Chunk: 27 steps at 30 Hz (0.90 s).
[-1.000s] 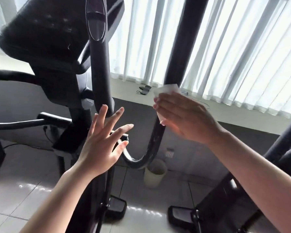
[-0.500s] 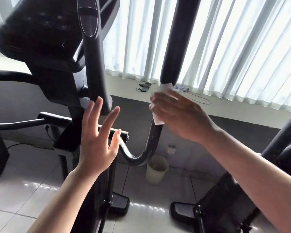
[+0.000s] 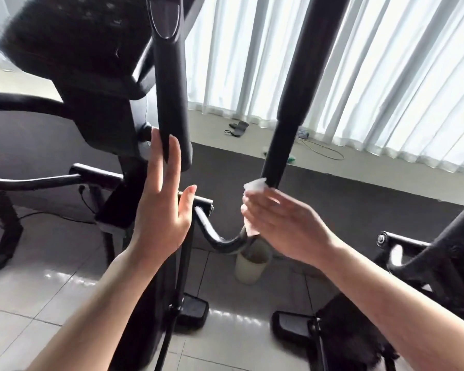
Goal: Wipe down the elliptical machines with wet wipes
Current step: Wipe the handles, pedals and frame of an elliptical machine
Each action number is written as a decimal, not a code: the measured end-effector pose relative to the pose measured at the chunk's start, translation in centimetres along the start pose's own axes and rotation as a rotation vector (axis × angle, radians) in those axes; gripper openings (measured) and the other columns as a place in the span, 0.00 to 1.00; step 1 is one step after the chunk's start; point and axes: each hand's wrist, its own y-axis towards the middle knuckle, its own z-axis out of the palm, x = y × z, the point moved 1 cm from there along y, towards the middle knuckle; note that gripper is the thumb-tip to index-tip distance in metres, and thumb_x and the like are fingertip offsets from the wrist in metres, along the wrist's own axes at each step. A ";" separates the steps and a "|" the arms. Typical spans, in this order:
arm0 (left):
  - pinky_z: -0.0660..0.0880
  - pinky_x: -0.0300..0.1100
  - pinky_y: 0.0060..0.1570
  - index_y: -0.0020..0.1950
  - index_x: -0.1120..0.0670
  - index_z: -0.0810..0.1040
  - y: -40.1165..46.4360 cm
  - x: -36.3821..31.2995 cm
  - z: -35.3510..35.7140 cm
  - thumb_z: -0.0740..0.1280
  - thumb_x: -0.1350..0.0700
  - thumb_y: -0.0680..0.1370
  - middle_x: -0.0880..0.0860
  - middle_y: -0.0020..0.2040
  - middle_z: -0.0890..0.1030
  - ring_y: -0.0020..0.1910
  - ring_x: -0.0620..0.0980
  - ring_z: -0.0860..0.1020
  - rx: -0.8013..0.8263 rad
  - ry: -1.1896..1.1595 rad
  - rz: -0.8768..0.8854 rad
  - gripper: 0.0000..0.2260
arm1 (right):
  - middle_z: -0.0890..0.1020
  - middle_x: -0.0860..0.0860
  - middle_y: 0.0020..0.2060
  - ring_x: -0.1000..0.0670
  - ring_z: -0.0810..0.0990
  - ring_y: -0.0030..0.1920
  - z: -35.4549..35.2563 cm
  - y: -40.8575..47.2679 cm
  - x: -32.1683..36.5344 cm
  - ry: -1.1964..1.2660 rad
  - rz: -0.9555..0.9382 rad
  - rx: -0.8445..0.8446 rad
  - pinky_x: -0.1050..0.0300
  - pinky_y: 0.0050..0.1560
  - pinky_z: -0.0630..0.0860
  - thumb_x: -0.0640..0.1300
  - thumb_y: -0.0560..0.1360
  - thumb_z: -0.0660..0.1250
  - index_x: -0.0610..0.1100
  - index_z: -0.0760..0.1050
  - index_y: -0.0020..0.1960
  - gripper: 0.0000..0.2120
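Note:
A black elliptical machine fills the view, its console [image 3: 73,49] at upper left. Two padded handlebars rise from it, the left bar [image 3: 169,84] and the right bar [image 3: 292,111]. My right hand [image 3: 281,223] wraps a white wet wipe [image 3: 255,186] around the thin lower part of the right bar, just below the foam grip. The wipe shows above and below my fingers. Held up beside the left bar's lower end is my left hand [image 3: 161,204], its fingers straight and holding nothing.
A pale waste bin [image 3: 251,266] stands on the tiled floor beneath the bar's bend. A windowsill [image 3: 359,167] with small items and a cable runs behind, under white vertical blinds [image 3: 386,76]. A second machine's frame [image 3: 439,250] rises at right.
My right hand has slid the wipe down the right bar, from the foam grip to the thin tube below it. My left hand has stayed near the left bar.

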 end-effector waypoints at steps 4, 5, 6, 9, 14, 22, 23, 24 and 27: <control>0.53 0.26 0.71 0.78 0.65 0.51 0.0 -0.1 0.1 0.67 0.72 0.76 0.67 0.78 0.47 0.78 0.38 0.42 0.010 -0.005 0.009 0.36 | 0.79 0.43 0.63 0.41 0.72 0.69 -1.5 2.2 -6.8 -0.061 0.118 -0.107 0.47 0.77 0.54 0.38 0.82 0.57 0.39 0.77 0.62 0.13; 0.54 0.28 0.72 0.79 0.64 0.51 -0.1 0.1 0.1 0.66 0.73 0.75 0.66 0.78 0.47 0.78 0.40 0.43 0.018 0.003 0.016 0.36 | 0.80 0.43 0.61 0.41 0.72 0.69 -1.3 2.3 -6.3 -0.078 0.113 -0.109 0.47 0.77 0.55 0.38 0.82 0.57 0.38 0.78 0.60 0.13; 0.57 0.33 0.74 0.79 0.62 0.50 -0.2 0.3 0.1 0.65 0.74 0.75 0.66 0.79 0.47 0.79 0.44 0.44 0.024 0.018 0.024 0.37 | 0.81 0.44 0.60 0.42 0.72 0.69 -0.7 2.0 -5.1 -0.085 0.093 -0.101 0.47 0.77 0.57 0.38 0.82 0.58 0.38 0.78 0.59 0.12; 0.65 0.54 0.73 0.79 0.59 0.50 -1.2 0.8 0.2 0.64 0.75 0.74 0.66 0.79 0.48 0.79 0.59 0.51 0.054 0.072 0.017 0.39 | 0.79 0.44 0.60 0.40 0.72 0.69 1.1 0.1 1.0 -0.110 -0.032 0.003 0.47 0.76 0.60 0.38 0.80 0.58 0.39 0.77 0.61 0.13; 0.71 0.63 0.65 0.81 0.53 0.48 -5.6 1.2 1.0 0.63 0.76 0.71 0.53 0.81 0.46 0.80 0.57 0.53 0.136 0.047 -0.044 0.44 | 0.81 0.46 0.55 0.41 0.77 0.63 1.2 0.6 7.0 -0.109 -0.171 0.324 0.49 0.74 0.63 0.35 0.76 0.50 0.41 0.78 0.60 0.22; 0.63 0.64 0.72 0.80 0.42 0.43 -11.5 1.3 3.1 0.62 0.80 0.65 0.46 0.81 0.43 0.80 0.49 0.47 0.312 -0.059 -0.148 0.54 | 0.83 0.46 0.56 0.43 0.78 0.63 -3.2 2.6 -3.8 -0.056 -0.138 0.176 0.49 0.75 0.57 0.33 0.74 0.67 0.41 0.81 0.59 0.14; 0.62 0.63 0.72 0.80 0.42 0.44 -11.9 1.4 3.3 0.61 0.80 0.65 0.47 0.81 0.43 0.80 0.48 0.46 0.341 -0.072 -0.161 0.54 | 0.83 0.46 0.55 0.43 0.79 0.62 -3.0 2.6 -4.1 -0.031 -0.155 0.183 0.49 0.75 0.57 0.32 0.76 0.64 0.41 0.81 0.58 0.14; 0.61 0.63 0.72 0.80 0.41 0.44 -12.3 1.5 3.4 0.60 0.80 0.65 0.49 0.82 0.44 0.80 0.48 0.45 0.373 -0.089 -0.169 0.54 | 0.84 0.46 0.54 0.43 0.79 0.61 -2.8 2.7 -3.8 -0.019 -0.175 0.188 0.50 0.76 0.57 0.32 0.78 0.60 0.41 0.82 0.56 0.15; 0.58 0.62 0.74 0.80 0.40 0.44 -13.5 1.5 3.0 0.58 0.80 0.65 0.49 0.82 0.45 0.80 0.49 0.46 0.445 -0.117 -0.175 0.54 | 0.84 0.51 0.44 0.46 0.82 0.51 -1.6 2.8 0.5 -0.052 -0.218 0.256 0.51 0.72 0.65 0.36 0.78 0.58 0.45 0.83 0.51 0.15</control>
